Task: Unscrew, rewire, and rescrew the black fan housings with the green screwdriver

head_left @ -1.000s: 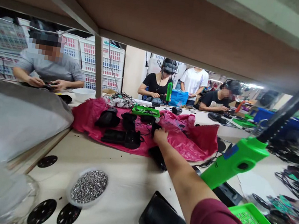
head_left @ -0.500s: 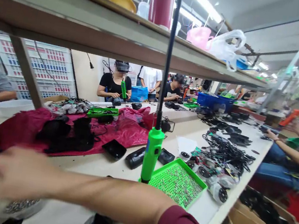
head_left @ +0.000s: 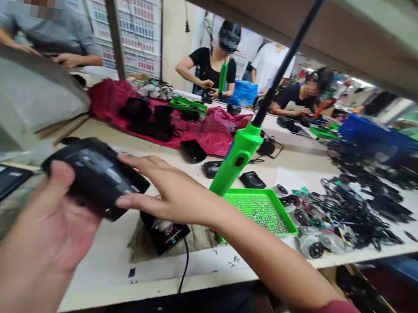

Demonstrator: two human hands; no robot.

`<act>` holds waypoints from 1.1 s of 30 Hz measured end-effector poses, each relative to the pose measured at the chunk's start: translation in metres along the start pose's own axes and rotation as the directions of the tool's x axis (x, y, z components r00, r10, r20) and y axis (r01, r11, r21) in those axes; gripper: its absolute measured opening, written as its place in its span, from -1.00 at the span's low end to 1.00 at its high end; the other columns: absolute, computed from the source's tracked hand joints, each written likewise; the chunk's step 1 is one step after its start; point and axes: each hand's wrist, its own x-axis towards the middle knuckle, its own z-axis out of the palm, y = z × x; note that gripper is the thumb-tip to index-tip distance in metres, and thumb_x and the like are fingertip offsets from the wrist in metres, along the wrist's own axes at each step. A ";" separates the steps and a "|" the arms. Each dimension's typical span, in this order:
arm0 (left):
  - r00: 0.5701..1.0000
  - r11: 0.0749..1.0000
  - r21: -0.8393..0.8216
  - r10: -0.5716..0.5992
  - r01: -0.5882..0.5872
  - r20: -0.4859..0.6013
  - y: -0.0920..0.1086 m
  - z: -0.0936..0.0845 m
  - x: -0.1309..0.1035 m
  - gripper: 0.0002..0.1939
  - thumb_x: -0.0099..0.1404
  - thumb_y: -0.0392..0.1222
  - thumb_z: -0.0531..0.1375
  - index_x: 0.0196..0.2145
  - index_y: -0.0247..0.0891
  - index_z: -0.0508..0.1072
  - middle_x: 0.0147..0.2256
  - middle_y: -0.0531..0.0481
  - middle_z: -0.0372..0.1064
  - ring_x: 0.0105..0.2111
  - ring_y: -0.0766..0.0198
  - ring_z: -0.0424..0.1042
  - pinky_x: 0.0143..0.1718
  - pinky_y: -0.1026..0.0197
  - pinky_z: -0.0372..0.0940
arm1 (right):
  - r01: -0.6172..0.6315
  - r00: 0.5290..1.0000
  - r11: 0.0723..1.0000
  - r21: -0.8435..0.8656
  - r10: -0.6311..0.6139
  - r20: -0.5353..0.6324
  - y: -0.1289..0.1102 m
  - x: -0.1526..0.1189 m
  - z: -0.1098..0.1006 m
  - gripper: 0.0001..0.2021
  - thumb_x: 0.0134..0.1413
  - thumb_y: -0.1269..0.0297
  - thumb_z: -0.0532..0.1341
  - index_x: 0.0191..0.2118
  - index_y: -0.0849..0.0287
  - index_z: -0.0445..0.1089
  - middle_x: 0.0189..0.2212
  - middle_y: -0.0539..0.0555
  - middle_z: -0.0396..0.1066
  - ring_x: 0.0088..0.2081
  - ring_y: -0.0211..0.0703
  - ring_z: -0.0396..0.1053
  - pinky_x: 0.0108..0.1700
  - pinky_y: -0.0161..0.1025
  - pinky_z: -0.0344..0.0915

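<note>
A black plastic housing is held up over the left part of the bench. My left hand is closed on it from below, thumb along its near side. From the right, my right hand grips its end between thumb and fingers. Below the right hand, an open black housing with wires and a cord lies on a worn mat. Behind my right forearm hangs a green electric screwdriver, beside a green tray of small screws.
Wires and motors are heaped along the bench's right. Black parts lie on pink plastic sheeting at the back. An overhead shelf crosses above. Co-workers sit across the bench. Loose screws lie near the front edge.
My view has turned left and downward. My right hand has moved off the far left and now grips the black housing, with my left hand now visible beneath it.
</note>
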 end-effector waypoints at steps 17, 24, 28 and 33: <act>0.956 0.976 -0.025 -0.208 0.217 0.207 -0.038 0.018 -0.009 -0.62 0.39 0.00 0.07 0.06 -0.17 0.44 0.04 -0.10 0.45 0.18 0.08 0.28 0.24 -0.04 0.11 | -0.361 0.913 0.927 -0.106 0.328 -0.241 0.012 -0.065 0.020 -0.24 0.10 0.15 0.28 0.33 0.31 0.00 0.27 0.32 0.18 0.25 0.07 0.22 0.22 0.06 0.27; 0.983 0.990 0.038 -0.126 0.132 -0.134 -0.047 -0.038 -0.034 -0.50 0.35 0.19 0.03 0.12 -0.06 0.37 0.21 -0.09 0.26 0.28 0.12 0.11 0.32 -0.02 -0.08 | -0.622 0.772 0.766 -0.164 0.564 -0.295 -0.001 -0.113 0.030 -0.33 0.13 0.06 0.21 0.28 0.27 0.13 0.13 0.33 0.37 0.09 0.19 0.42 0.00 0.11 0.46; 0.957 0.971 0.019 -0.232 0.239 -0.176 -0.058 -0.043 -0.048 -0.42 0.31 0.26 0.04 0.17 -0.06 0.32 0.25 -0.09 0.19 0.28 0.11 0.10 0.32 -0.01 -0.07 | -0.619 0.782 0.752 -0.226 0.564 -0.265 -0.009 -0.121 0.050 -0.36 0.15 0.08 0.18 0.27 0.34 0.15 0.10 0.37 0.39 0.06 0.21 0.44 -0.03 0.12 0.49; 0.946 0.958 -0.008 -0.284 0.286 -0.157 -0.067 -0.039 -0.049 -0.36 0.30 0.28 0.03 0.23 -0.04 0.25 0.28 -0.07 0.14 0.30 0.13 0.06 0.32 0.01 -0.06 | -0.573 0.818 0.773 -0.273 0.520 -0.245 -0.009 -0.107 0.065 -0.36 0.13 0.11 0.18 0.24 0.43 0.19 0.08 0.42 0.39 0.06 0.22 0.44 -0.03 0.08 0.49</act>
